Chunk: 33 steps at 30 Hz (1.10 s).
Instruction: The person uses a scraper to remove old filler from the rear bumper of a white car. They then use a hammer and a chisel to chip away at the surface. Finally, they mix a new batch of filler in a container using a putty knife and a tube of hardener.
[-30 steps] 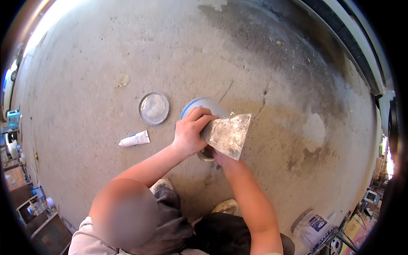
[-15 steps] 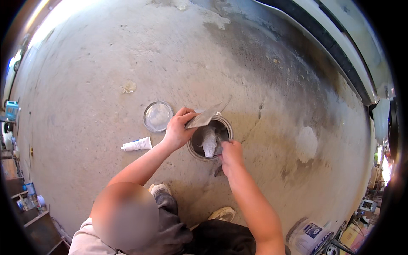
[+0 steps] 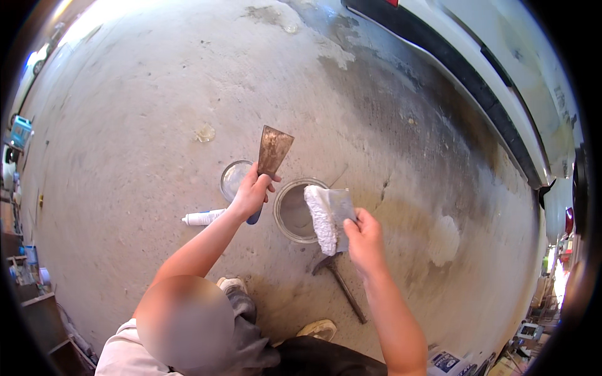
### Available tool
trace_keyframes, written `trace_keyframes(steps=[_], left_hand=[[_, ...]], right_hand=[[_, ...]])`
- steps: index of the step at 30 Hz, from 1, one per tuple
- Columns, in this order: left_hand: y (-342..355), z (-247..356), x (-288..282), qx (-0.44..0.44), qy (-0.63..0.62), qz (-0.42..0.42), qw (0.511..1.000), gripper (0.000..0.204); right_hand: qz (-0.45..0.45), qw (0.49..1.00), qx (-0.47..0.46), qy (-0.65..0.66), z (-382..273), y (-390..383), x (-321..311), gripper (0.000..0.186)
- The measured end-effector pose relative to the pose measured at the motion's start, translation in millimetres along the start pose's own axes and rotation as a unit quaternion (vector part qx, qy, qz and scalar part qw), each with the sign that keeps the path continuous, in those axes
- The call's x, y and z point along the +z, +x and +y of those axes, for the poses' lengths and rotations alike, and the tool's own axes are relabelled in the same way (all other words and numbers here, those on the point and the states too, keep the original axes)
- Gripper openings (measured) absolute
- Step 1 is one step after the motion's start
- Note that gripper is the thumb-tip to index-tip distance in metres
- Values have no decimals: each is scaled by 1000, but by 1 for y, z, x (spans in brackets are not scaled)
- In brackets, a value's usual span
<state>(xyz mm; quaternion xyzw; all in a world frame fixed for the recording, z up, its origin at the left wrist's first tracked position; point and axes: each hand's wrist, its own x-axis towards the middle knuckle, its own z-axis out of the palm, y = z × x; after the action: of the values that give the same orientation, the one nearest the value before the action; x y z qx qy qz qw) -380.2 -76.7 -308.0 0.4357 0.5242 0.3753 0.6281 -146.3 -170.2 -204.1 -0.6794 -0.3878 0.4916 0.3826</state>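
My left hand (image 3: 251,195) is closed round the blue handle of a putty knife (image 3: 274,150), its brown-stained blade pointing up and away. In my right hand (image 3: 365,241) is a flat grey spreader (image 3: 342,212), pinched between thumb and fingers. A thick strip of pale grey paste (image 3: 321,220) clings along the spreader's left edge. Just left of and partly beneath it stands an open round can (image 3: 293,213) with grey paste inside. The can's round lid (image 3: 233,180) lies on the floor, partly covered by my left hand.
A white tube (image 3: 202,218) lies left of my left forearm. Below the can, a hammer (image 3: 342,285) rests on the concrete floor (image 3: 157,113). A vehicle's side (image 3: 464,69) borders the upper right, and a printed bucket (image 3: 448,363) stands at lower right.
My right hand has come up out of the can, bringing the paste on the spreader. My left hand has moved away from the can's rim, and its putty knife now points upward.
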Motion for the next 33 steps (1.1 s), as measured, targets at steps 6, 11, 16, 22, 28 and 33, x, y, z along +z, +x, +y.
trace_keyframes(steps=[6,11,16,22,28,33], left_hand=[[-30,53,9,-24,-103,-77,991,17],[-55,95,21,-92,-167,-171,967,17],[-82,138,38,-53,-112,-317,940,22],[-114,175,54,-56,-134,-397,906,23],[-129,188,58,-19,-104,-428,897,22],[-137,188,56,-20,-78,-397,915,21]], right_hand=[[52,981,-189,10,-82,-26,-20,17],[95,928,-361,-4,-127,-44,-31,23],[163,865,-470,67,-157,-57,-30,25],[186,804,-533,186,-162,-67,-26,22],[175,779,-551,243,-144,-72,-24,24],[112,804,-552,191,-128,-75,-31,24]])
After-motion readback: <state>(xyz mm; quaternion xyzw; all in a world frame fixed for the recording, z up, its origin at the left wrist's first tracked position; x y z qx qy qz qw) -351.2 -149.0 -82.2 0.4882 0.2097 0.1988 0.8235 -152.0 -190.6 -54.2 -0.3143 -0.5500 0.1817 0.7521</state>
